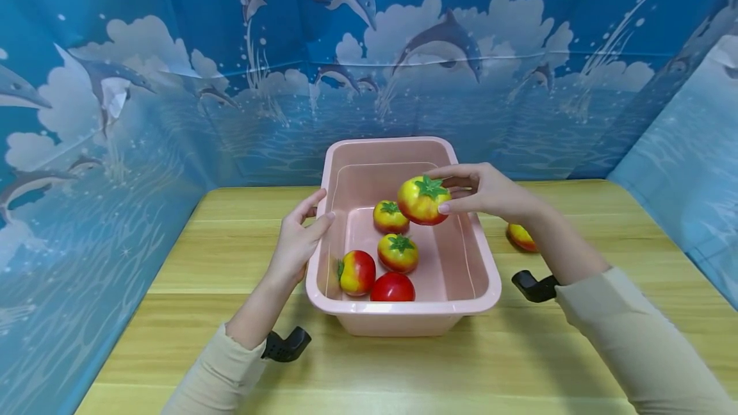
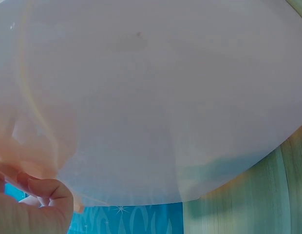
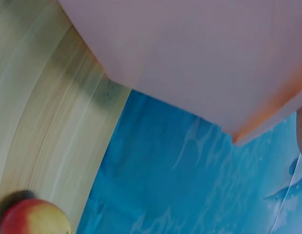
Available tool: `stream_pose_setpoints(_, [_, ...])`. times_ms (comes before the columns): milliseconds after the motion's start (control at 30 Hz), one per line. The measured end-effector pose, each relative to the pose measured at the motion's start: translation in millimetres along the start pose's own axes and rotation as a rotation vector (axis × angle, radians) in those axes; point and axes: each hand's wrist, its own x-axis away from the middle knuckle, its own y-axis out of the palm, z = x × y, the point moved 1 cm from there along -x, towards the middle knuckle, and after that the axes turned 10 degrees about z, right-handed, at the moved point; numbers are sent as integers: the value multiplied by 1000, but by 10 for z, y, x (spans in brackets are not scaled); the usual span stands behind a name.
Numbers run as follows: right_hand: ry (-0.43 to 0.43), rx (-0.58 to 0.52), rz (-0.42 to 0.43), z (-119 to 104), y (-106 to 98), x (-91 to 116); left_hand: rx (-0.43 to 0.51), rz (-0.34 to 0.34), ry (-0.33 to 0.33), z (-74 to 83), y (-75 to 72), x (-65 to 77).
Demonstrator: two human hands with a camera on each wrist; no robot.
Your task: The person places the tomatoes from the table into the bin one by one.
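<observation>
A pink plastic bin (image 1: 403, 307) stands on the table with several red-and-yellow toy tomatoes inside. Two lie in its middle, a yellow tomato (image 1: 391, 216) behind another yellow tomato (image 1: 398, 253). Near the front are a half-red tomato (image 1: 357, 272) and a red tomato (image 1: 393, 287). My right hand (image 1: 481, 194) pinches a yellow-red tomato with green leaves (image 1: 423, 201) above the bin, over its right side. At the left rim, my left hand (image 1: 296, 235) grips the bin, thumb over the edge; the left wrist view shows the thumb (image 2: 51, 197) against the bin's wall (image 2: 141, 97).
Another tomato (image 1: 521, 237) lies on the wooden table (image 1: 230, 255) right of the bin, partly behind the right forearm. A blue dolphin-print cloth (image 1: 277, 127) hangs behind the table and along both sides. Black wrist mounts (image 1: 286, 344) sit on both arms.
</observation>
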Motion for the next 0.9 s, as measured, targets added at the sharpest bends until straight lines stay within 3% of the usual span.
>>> stream_pose_setpoints(333, [-54, -67, -133, -5, 85, -64, -6, -2, -5, -3, 1, -6])
stream_pose_setpoints(900, [-106, -112, -69, 71, 50, -11, 3, -7, 9, -18, 5, -1])
